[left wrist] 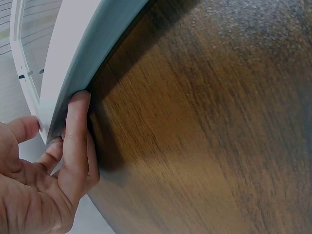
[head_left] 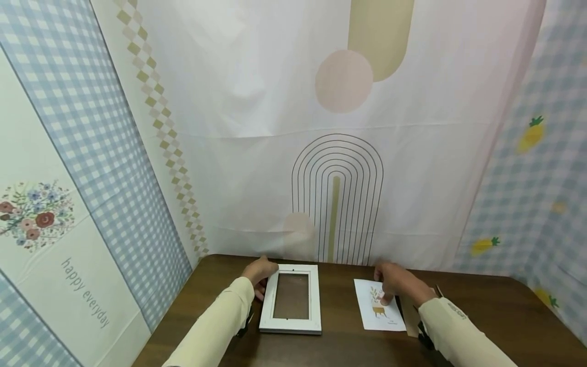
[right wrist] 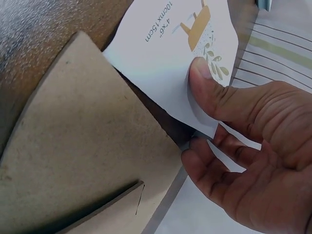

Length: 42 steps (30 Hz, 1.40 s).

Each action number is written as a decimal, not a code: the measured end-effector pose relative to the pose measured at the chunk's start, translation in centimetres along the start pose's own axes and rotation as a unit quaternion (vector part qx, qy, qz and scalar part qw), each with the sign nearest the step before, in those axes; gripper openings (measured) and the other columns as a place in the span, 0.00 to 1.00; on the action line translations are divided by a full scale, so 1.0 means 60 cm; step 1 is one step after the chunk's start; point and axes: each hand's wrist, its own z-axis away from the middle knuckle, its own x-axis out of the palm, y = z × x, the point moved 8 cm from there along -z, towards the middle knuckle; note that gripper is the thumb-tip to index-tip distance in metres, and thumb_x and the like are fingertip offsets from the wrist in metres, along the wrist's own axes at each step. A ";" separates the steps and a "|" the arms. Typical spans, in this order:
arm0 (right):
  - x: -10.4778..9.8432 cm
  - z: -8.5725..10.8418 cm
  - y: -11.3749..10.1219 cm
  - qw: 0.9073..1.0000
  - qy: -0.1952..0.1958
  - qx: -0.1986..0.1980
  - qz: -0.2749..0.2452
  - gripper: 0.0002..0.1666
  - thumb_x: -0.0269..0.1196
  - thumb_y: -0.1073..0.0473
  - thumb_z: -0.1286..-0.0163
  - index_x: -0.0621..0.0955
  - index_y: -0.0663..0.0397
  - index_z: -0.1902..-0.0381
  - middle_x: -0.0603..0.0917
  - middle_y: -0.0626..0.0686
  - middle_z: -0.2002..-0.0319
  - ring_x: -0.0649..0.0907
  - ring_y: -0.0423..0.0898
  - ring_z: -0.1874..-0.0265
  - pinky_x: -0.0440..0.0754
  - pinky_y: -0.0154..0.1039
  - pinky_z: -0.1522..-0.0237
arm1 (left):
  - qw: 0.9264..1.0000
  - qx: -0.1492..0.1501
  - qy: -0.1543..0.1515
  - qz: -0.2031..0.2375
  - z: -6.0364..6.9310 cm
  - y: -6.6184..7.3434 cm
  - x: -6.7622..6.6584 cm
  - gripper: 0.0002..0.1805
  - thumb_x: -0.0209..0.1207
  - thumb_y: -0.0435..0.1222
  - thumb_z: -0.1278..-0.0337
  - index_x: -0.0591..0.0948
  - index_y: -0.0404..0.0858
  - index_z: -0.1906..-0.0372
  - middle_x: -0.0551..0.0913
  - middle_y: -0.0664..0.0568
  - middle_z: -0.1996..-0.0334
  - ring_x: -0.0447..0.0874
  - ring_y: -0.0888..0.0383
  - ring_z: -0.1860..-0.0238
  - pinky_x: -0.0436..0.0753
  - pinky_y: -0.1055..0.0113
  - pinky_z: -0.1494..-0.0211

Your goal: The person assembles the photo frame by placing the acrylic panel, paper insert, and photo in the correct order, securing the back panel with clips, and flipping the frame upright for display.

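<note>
A white picture frame [head_left: 314, 298] lies on the brown wooden table, its opening showing the dark wood tone. My left hand [head_left: 259, 274] holds it by the far left corner; in the left wrist view, the thumb is on the upper face and the fingers [left wrist: 77, 114] are against the side and underside. To the right, my right hand [head_left: 400, 283] pinches a white paper insert [head_left: 367, 308] printed with a potted plant. The right wrist view shows the insert [right wrist: 146, 63] bending under the thumb, with size lettering on it. Beside it is a brown backing board [right wrist: 83, 112] with a stand flap.
The wooden table [head_left: 339, 346] has rounded far corners. Behind it hangs a white patterned cloth [head_left: 257, 178], with blue checked cloth [head_left: 124, 168] at the left and more checked cloth with pineapples [head_left: 504, 204] at the right.
</note>
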 end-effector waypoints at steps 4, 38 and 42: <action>-0.004 0.002 -0.003 1.000 -0.008 0.011 0.009 0.32 0.89 0.71 0.48 0.83 0.60 0.50 0.85 0.56 0.55 0.81 0.51 0.59 0.90 0.48 0.55 | 1.000 0.005 0.000 0.008 0.002 0.001 0.000 0.50 0.54 0.44 0.25 0.48 0.39 0.06 0.79 0.29 0.58 0.87 0.37 0.64 0.99 0.43 0.63; 0.000 0.000 0.005 0.989 0.002 -0.011 -0.144 0.33 0.85 0.78 0.54 0.82 0.61 0.51 0.82 0.57 0.59 0.80 0.50 0.66 0.81 0.36 0.74 | 0.999 0.011 -0.005 0.035 -0.019 -0.012 0.004 0.50 0.55 0.43 0.27 0.49 0.36 0.07 0.77 0.23 0.57 0.87 0.32 0.62 0.99 0.40 0.65; 0.006 -0.001 0.008 0.987 0.001 -0.005 -0.162 0.29 0.82 0.78 0.52 0.83 0.60 0.54 0.82 0.56 0.61 0.81 0.49 0.67 0.81 0.35 0.75 | 0.999 0.008 0.005 0.036 0.004 -0.001 -0.001 0.50 0.57 0.42 0.27 0.51 0.36 0.07 0.76 0.26 0.60 0.87 0.32 0.63 0.99 0.37 0.60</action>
